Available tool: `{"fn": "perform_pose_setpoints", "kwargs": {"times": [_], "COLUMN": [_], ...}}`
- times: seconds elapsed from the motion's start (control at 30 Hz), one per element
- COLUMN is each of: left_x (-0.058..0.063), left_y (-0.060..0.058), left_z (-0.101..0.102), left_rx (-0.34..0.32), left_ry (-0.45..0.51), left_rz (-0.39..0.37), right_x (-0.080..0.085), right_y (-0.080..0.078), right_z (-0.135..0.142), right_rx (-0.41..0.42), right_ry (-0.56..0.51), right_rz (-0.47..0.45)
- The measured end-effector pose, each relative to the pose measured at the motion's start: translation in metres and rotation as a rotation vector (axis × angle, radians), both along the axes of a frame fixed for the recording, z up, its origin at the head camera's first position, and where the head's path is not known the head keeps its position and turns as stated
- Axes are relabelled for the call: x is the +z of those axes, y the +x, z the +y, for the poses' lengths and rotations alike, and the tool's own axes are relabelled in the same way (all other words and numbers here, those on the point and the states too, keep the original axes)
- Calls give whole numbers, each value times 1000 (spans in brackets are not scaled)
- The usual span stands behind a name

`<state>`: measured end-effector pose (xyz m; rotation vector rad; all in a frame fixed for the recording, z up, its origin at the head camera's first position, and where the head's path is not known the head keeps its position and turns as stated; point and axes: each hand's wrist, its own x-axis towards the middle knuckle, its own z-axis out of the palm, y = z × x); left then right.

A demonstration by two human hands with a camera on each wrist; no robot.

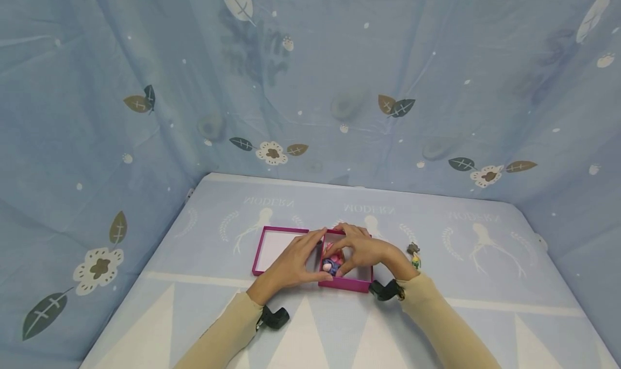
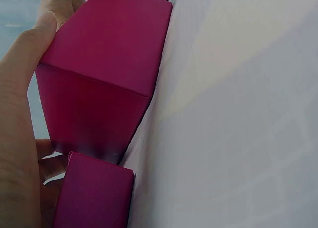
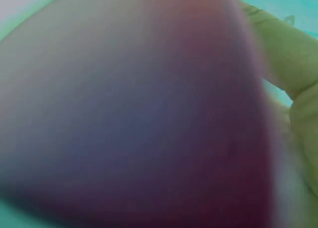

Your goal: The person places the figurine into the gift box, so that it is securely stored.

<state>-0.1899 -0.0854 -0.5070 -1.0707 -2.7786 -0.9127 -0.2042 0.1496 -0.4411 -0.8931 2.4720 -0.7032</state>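
Observation:
An open magenta box (image 1: 343,284) stands on the table, with colourful small figurines (image 1: 332,263), pink and blue, at its left inside. My left hand (image 1: 293,264) holds the box's left side, its thumb by the near corner and its fingers toward the far one. In the left wrist view the thumb (image 2: 42,34) lies against the box's upper edge. From the right, my right hand (image 1: 361,249) reaches into the box, thumb and index finger curled about a figurine. The right wrist view is mostly filled by a blurred box wall, so the fingertips are hidden there.
Left of the box lies a shallow magenta lid (image 1: 257,253) with a white inside, partly behind my left hand. More small figurines (image 1: 414,255) lie on the table beyond my right wrist. A blue patterned cloth (image 1: 310,78) hangs behind the table.

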Motion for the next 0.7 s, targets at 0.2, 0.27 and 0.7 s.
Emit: {"fn": "perform_pose_setpoints", "kwargs": {"times": [0.2,0.27,0.7], "left_x": [0,0,-1], "left_y": [0,0,0], "left_z": [1,1,1], "left_rx": [-3,-1,11], "left_ry": [-4,-7,-14], "left_rz": [7,6,-5], "right_x": [0,0,-8], "right_y": [1,2,4], "right_z": [-1,-2,-3], "right_rx": [-3,-2,-8], "right_ry": [34,41,49], "right_rz": [-2,10,117]}}
